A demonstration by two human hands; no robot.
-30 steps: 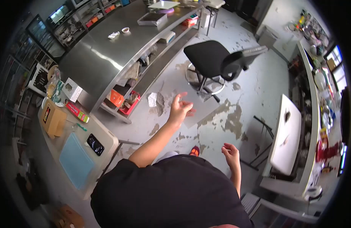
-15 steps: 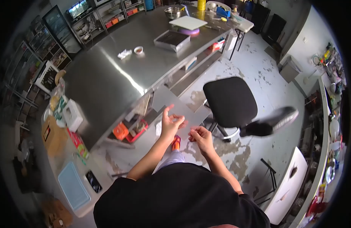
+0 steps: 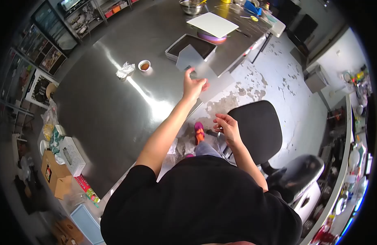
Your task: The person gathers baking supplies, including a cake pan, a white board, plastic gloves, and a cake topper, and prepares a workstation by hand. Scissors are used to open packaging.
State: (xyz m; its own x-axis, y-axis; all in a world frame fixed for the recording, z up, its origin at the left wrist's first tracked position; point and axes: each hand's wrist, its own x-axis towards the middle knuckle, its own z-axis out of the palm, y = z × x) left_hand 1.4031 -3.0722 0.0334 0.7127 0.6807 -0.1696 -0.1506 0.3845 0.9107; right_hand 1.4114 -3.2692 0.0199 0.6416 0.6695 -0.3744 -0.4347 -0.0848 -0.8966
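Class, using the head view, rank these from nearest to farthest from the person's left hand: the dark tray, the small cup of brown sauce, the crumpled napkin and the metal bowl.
Measured from the left hand:
1. Dark tray, just beyond the hand on the steel table.
2. Small cup of brown sauce, off to the hand's left.
3. Crumpled napkin, left of the cup.
4. Metal bowl, at the table's far end.

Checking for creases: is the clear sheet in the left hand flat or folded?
Flat: the sheet hangs spread from the left hand, no fold visible.
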